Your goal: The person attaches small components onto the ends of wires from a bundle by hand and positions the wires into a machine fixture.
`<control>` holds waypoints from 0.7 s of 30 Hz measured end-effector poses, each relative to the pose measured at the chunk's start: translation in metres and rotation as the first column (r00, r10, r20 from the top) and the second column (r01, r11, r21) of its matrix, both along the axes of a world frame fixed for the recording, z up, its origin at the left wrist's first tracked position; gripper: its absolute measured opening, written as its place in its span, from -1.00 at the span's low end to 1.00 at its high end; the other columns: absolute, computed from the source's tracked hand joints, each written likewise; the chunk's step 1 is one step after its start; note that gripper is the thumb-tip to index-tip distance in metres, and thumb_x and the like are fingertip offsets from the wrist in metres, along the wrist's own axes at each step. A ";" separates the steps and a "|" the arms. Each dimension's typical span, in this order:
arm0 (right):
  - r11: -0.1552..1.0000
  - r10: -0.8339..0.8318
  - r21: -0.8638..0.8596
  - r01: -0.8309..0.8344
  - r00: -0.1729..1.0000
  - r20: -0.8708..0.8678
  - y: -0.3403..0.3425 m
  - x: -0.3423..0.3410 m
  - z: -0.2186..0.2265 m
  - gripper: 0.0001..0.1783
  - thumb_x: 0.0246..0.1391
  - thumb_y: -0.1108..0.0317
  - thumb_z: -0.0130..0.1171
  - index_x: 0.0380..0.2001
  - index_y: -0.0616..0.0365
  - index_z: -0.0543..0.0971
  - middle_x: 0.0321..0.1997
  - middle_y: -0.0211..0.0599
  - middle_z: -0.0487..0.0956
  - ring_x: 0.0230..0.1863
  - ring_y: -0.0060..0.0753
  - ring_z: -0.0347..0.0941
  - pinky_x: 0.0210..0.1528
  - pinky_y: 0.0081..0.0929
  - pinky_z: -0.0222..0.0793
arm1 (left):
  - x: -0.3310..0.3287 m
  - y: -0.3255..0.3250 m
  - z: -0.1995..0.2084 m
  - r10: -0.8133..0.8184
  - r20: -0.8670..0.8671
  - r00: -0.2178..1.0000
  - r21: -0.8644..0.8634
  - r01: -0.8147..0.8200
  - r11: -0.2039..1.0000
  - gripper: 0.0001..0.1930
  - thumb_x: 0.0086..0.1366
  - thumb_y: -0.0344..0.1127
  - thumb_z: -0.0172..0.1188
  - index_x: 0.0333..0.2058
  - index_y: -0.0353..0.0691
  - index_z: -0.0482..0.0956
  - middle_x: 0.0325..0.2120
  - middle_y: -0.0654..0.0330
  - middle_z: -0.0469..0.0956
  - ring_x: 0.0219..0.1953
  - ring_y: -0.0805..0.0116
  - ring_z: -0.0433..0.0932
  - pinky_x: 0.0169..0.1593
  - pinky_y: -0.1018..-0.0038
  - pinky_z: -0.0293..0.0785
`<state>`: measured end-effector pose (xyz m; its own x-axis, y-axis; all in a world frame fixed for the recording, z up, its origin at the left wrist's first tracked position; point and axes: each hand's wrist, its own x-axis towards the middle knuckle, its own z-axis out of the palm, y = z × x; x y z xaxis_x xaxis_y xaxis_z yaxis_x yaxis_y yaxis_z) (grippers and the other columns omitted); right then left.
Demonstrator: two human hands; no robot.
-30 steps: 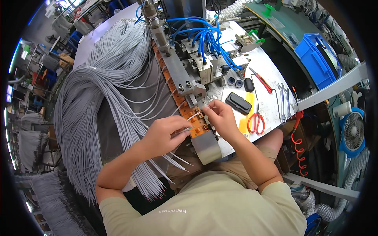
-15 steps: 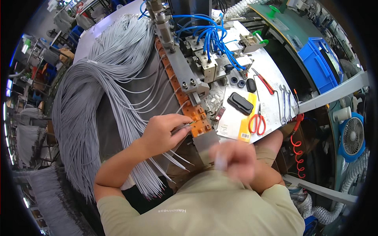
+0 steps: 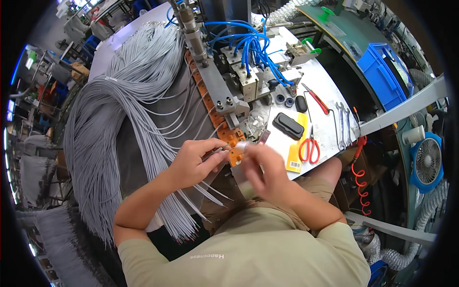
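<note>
My left hand (image 3: 192, 163) is closed in a pinch on the end of a grey cable (image 3: 221, 150), beside the orange block rail (image 3: 236, 154). Just right of that cable end is my right hand (image 3: 268, 171), its fingers bent and partly blurred. Something whitish (image 3: 244, 145) shows at its index fingertip; whether it is a wrap or a held part I cannot tell. Several grey cables run from the large bundle (image 3: 103, 124) to the rail, under a grey metal bar (image 3: 213, 86) of the machine.
Right of the rail lie small clear parts (image 3: 256, 122), a black case (image 3: 288, 125), red-handled scissors (image 3: 310, 150), a red-handled cutter (image 3: 318, 99) and wrenches (image 3: 341, 125). Blue air hoses (image 3: 253, 45) loop over the machine. A blue bin (image 3: 385, 76) and blue fan (image 3: 426, 165) are farther right.
My right hand has moved up and left from in front of my body to the cable end at my left fingertips. My left hand stays nearly in place. The view has shifted slightly.
</note>
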<state>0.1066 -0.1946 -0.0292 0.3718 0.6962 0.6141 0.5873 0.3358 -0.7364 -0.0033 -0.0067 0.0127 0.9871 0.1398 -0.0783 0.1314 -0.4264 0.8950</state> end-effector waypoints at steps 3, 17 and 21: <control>0.949 -0.306 -0.041 0.311 0.947 0.093 0.009 0.009 -0.005 -0.79 -0.01 0.64 0.20 -0.26 0.23 0.53 -0.50 -0.31 0.51 -0.57 -0.23 0.39 -0.36 -0.39 0.32 | 0.001 0.000 -0.007 0.007 0.093 0.996 0.004 -0.007 1.000 -0.83 0.33 -0.49 0.18 -0.13 -0.42 0.59 -0.42 0.13 0.67 -0.49 0.52 0.62 -0.37 0.58 0.53; 0.958 -0.212 -0.196 0.212 0.977 0.019 0.013 0.003 -0.002 -0.88 0.09 0.50 0.28 -0.29 0.17 0.57 -0.58 -0.38 0.57 -0.57 -0.39 0.44 -0.32 -0.41 0.19 | -0.001 -0.004 -0.004 0.028 0.106 0.994 0.142 -0.043 0.989 -0.84 0.30 -0.47 0.23 -0.16 -0.37 0.60 -0.44 0.16 0.64 -0.50 0.51 0.59 -0.40 0.56 0.49; 0.950 -0.209 -0.236 0.202 0.978 -0.006 0.014 0.003 -0.002 -0.90 0.12 0.49 0.27 -0.28 0.18 0.58 -0.64 -0.42 0.55 -0.64 -0.48 0.41 -0.31 -0.45 0.20 | 0.000 -0.003 -0.007 -0.017 0.214 0.977 0.237 -0.035 0.971 -0.84 0.28 -0.46 0.25 -0.17 -0.35 0.60 -0.48 0.14 0.60 -0.51 0.52 0.56 -0.44 0.53 0.45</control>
<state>0.1099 -0.1803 -0.0308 0.5383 0.7250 0.4296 0.6012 0.0269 -0.7986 -0.0029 -0.0097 0.0053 0.9757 0.1375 0.1707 -0.0467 -0.6303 0.7750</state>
